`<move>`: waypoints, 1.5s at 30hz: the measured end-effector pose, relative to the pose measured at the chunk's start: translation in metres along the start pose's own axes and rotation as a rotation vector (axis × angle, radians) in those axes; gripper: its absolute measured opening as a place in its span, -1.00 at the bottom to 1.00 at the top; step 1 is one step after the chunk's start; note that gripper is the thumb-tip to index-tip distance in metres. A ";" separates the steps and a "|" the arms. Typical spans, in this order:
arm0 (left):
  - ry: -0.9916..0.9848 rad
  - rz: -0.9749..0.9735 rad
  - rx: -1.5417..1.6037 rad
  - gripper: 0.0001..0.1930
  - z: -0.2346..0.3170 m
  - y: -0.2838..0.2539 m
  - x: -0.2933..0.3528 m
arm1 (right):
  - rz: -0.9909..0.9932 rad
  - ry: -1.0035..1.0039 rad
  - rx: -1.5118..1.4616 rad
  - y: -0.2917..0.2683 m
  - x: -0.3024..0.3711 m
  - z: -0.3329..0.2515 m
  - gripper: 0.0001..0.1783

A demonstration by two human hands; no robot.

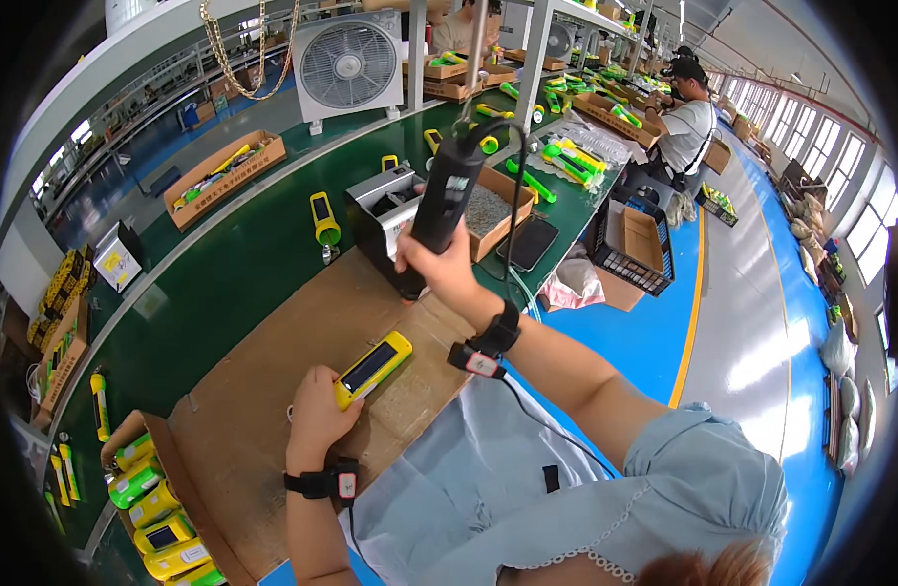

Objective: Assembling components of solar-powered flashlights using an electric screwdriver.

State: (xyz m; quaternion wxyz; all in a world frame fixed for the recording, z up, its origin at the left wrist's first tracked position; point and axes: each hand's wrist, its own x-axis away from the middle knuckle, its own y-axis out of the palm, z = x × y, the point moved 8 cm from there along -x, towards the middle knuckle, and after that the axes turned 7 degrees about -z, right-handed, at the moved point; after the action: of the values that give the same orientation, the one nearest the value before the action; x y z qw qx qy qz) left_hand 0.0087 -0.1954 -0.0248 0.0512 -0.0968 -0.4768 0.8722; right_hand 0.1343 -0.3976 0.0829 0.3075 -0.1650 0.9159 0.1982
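My right hand (447, 266) is wrapped round a black electric screwdriver (447, 195) that hangs from above, with a dark cable looping beside it. Its tip is over a silver-and-black box (371, 223), perhaps a screw feeder; I cannot tell if they touch. Nearer me, my left hand (320, 415) grips the near end of a yellow and green flashlight (379, 363), which lies tilted with its dark panel facing up. Beneath it spreads a brown cardboard sheet (244, 391) on the green bench.
At the lower left, a cardboard box (180, 483) holds several similar flashlights. One stands alone (324, 217) beyond the cardboard. A tray of small grey parts (490, 210) and a phone (529, 242) lie right of the feeder. A fan (347, 66) stands behind; a co-worker (688, 122) sits far right.
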 end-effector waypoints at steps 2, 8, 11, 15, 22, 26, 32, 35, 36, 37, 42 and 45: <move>-0.008 -0.013 -0.003 -0.55 0.007 0.001 -0.008 | 0.122 -0.098 0.102 -0.028 -0.020 -0.028 -0.37; -0.018 0.007 -0.021 -0.56 0.003 -0.003 -0.008 | 0.179 -0.257 0.233 -0.054 -0.054 -0.045 -0.53; -0.024 -0.002 -0.007 -0.58 0.001 -0.002 -0.009 | 0.151 -0.195 0.232 -0.060 -0.056 -0.024 -0.53; -0.018 -0.006 0.010 -0.59 0.005 -0.006 -0.007 | 0.125 -0.152 0.296 -0.056 -0.051 -0.002 -0.53; 0.022 0.075 -0.002 -0.62 0.002 -0.014 -0.004 | 0.153 -0.204 0.272 -0.048 -0.048 -0.018 -0.56; 0.005 0.101 -0.099 -0.61 0.006 -0.015 -0.005 | 0.134 -0.209 0.282 -0.061 -0.052 -0.010 -0.52; -0.020 0.072 -0.074 -0.61 0.000 -0.008 -0.007 | 0.008 0.050 0.332 -0.056 -0.071 0.011 -0.63; -0.007 0.088 -0.067 -0.61 0.000 -0.007 -0.006 | -0.042 0.250 0.181 -0.035 -0.058 0.024 -0.55; -0.024 0.089 -0.070 -0.61 -0.002 -0.006 -0.006 | -0.047 0.267 0.090 -0.023 -0.047 0.025 -0.51; 0.006 0.117 -0.084 -0.61 -0.002 -0.008 -0.005 | -0.061 0.197 0.065 -0.010 -0.035 0.022 -0.42; -0.011 0.156 -0.054 -0.60 -0.006 -0.004 -0.009 | -0.109 -0.023 -0.005 0.058 0.032 0.001 -0.20; 0.000 0.167 -0.027 -0.59 -0.010 -0.008 -0.007 | -0.201 0.049 -0.008 0.088 0.049 0.012 -0.61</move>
State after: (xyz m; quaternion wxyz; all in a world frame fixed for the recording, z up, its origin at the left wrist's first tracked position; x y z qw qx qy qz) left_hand 0.0177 -0.1843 -0.0220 -0.0232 -0.1369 -0.4787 0.8669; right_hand 0.0660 -0.3242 0.0668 0.3025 -0.2623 0.9012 0.1661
